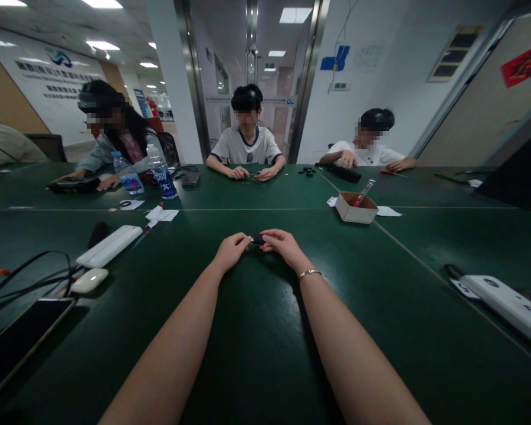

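Over the middle of the green table point(248, 330), my two hands meet around a small black object point(258, 239) with a light spot at its left end. Its kind is too small to make out. My left hand point(232, 250) pinches the left end between thumb and fingertips. From the other side my right hand point(284, 247) grips the black part, its fingers bent and partly covering it. A silvery bracelet point(310, 273) circles my right wrist.
At the left lie a phone point(24, 336), a white mouse-shaped item point(89, 281), cables and a white power strip point(110, 245). Ahead stand two bottles point(161, 171) and a small open box point(356, 208). Another power strip point(508, 307) lies right. Several people sit across the table.
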{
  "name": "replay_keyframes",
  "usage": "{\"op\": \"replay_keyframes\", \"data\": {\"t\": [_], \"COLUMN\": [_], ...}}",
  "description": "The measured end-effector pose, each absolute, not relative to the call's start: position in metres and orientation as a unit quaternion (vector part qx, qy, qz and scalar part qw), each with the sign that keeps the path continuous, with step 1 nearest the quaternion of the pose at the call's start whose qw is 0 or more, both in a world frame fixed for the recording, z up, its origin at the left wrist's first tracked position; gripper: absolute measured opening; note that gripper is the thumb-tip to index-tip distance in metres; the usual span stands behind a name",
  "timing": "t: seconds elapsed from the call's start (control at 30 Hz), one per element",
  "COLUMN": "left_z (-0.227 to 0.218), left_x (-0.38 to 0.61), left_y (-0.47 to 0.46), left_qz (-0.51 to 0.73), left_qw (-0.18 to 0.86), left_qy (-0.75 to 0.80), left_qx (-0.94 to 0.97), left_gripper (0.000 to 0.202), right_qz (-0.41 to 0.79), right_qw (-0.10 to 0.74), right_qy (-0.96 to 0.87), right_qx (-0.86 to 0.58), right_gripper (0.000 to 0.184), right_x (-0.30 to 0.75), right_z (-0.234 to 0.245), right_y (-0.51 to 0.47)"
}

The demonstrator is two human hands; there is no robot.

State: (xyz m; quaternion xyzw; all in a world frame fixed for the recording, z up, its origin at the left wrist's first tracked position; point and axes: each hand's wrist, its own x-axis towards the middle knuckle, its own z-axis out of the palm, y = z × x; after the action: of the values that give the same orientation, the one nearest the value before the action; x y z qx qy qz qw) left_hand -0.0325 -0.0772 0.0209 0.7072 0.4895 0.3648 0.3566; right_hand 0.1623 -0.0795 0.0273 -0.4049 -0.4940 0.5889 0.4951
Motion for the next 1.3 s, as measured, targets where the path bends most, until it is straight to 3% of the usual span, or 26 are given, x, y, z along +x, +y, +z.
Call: {"op": "replay_keyframes", "data": {"t": [0.17, 0.33, 1.3], "left_z": [0.029, 0.035, 0.026], "left_x": [-0.033, -0.033, -0.036], "left_y": [-0.081, -0.085, -0.078], "left_qz": [0.337, 0.318, 0.32], "left_qw": [0.359, 0.362, 0.389], "left_qy": [0.52, 0.542, 0.519], "left_qx": [0.698, 0.688, 0.691], "left_gripper": [0.057, 0.063, 0.06], "right_qz": [0.601, 0.612, 0.598], "right_qw": [0.483, 0.479, 0.461], "right_qy": [-0.515, -0.529, -0.575], "right_qx": [-0.375, -0.34, -0.314], "right_gripper": [0.024, 0.033, 0.037], "right_x": [0.165, 0.167, 0.171], "right_z": [0.027, 0.027, 0.027], "right_y": [-0.081, -0.08, -0.079]}}
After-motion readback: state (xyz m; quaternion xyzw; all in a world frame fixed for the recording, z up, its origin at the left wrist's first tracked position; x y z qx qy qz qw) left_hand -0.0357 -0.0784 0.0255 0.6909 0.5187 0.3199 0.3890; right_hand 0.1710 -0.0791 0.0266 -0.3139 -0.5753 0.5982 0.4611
